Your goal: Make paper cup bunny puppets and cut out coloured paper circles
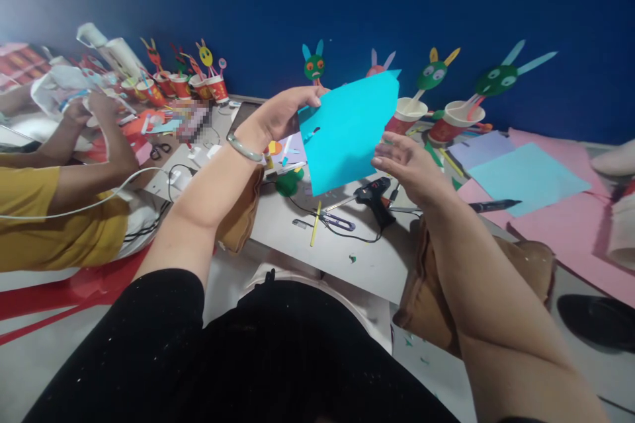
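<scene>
A bright blue sheet of paper (350, 132), with a cut, uneven upper right corner and a small dark mark on its left side, is held up above the table. My left hand (292, 109) pinches it at the upper left edge, thumb on the near face. At the paper's right edge is my right hand (401, 162), its fingers loosely bent and apart; whether they touch the paper is hard to tell. Below lie a black glue gun (374, 198), scissors (340, 219) with dark handles, and a yellow strip (315, 225).
Paper cups (456, 120) with green animal-faced spoons stand along the blue wall. Pink paper (560, 231), a light blue sheet (528, 175) and a black marker (496, 205) lie right. A co-worker in a yellow shirt (64, 218) works at left. A cord crosses the table.
</scene>
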The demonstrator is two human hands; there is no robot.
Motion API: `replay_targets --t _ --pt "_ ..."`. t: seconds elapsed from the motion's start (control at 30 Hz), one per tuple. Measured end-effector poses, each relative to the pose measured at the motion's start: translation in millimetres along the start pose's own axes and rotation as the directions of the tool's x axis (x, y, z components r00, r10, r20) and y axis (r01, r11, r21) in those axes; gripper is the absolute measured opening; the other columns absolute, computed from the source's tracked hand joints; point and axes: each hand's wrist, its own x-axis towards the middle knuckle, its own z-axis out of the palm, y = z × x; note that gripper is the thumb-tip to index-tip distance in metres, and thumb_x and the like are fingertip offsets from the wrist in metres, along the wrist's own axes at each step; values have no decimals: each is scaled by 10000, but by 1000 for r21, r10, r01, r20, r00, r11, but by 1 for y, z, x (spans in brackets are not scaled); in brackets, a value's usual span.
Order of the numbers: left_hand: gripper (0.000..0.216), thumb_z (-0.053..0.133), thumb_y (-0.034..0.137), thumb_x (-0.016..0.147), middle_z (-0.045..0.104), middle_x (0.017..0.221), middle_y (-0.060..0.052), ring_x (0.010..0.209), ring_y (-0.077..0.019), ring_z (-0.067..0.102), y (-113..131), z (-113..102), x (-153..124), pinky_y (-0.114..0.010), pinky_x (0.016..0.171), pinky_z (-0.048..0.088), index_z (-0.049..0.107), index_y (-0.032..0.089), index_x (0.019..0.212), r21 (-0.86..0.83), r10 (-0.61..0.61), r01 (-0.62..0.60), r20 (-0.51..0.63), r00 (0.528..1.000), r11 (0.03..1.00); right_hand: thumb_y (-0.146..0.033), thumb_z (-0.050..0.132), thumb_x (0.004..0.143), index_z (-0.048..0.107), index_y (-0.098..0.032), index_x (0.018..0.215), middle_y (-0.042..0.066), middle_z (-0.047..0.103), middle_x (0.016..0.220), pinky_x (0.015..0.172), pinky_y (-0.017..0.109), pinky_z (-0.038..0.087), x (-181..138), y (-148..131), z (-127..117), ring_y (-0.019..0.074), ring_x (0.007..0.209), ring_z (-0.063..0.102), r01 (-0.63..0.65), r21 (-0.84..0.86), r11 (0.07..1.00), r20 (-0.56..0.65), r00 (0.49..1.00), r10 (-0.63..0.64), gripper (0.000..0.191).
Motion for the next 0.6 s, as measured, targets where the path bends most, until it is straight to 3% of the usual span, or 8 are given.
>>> replay_targets --t 0.13,0.23,0.27,0.33,0.4,0.47,0.5,0.6 --pt "260 497 164 1017 719 1161 -48 1129 -246 758 4 8 -7 -364 839 585 678 168 1204 260 99 -69 -102 990 963 -480 873 751 725 -295 991 60 841 1031 960 568 679 -6 -10 3 348 1054 804 16 -45 999 -7 1000 -16 337" --pt "163 584 231 1046 743 1361 -60 1354 -300 699 4 13 -18 -437 952 602 683 212 1174 437 184 -94 -168 969 894 -417 741 856 667 -281 866 101 827 993 998 565 635 -13 -12 3 348 1010 776 175 -253 951 -245 940 -238 156" --pt "124 597 248 1058 730 1439 -63 1427 -307 663 1 14 -20 -464 1006 601 689 222 1137 483 233 -126 -168 958 867 -389 710 877 670 -277 869 117 826 1011 1033 579 606 -13 -11 1 359 1036 770 235 -368 900 -312 880 -358 120" --pt "67 646 260 1056 683 1571 -74 1512 -296 610 -9 15 -22 -497 1139 577 681 221 1015 526 433 -300 -148 889 796 -321 661 884 677 -273 879 118 812 1010 1064 611 541 -11 -3 -2 366 1039 755 362 -573 736 -370 687 -626 51" --pt "212 706 340 1048 670 1596 -94 1537 -309 597 -25 17 -18 -534 1246 530 632 219 892 534 668 -522 -113 736 665 -250 631 861 677 -276 892 84 775 970 1013 593 496 -5 6 -7 337 964 723 480 -696 534 -349 423 -836 61" --pt "309 660 474 1096 688 1570 -72 1538 -319 600 -43 21 -11 -607 1282 499 633 239 897 572 761 -581 -123 637 579 -192 620 859 690 -282 942 57 738 982 974 548 451 1 13 -10 301 931 679 537 -749 388 -320 220 -921 140" --pt "349 608 529 1123 696 1557 -63 1534 -316 604 -51 23 -8 -632 1291 486 643 252 914 591 790 -591 -139 597 550 -172 621 867 694 -285 974 50 725 1000 971 533 430 4 15 -11 290 936 663 545 -762 350 -310 168 -936 172" --pt "457 446 615 1169 711 1526 -58 1526 -299 611 -71 29 -3 -644 1289 481 662 275 951 630 845 -601 -179 504 492 -151 612 893 683 -277 1019 47 707 1028 966 516 401 5 14 -12 269 937 638 535 -780 324 -304 129 -944 192"
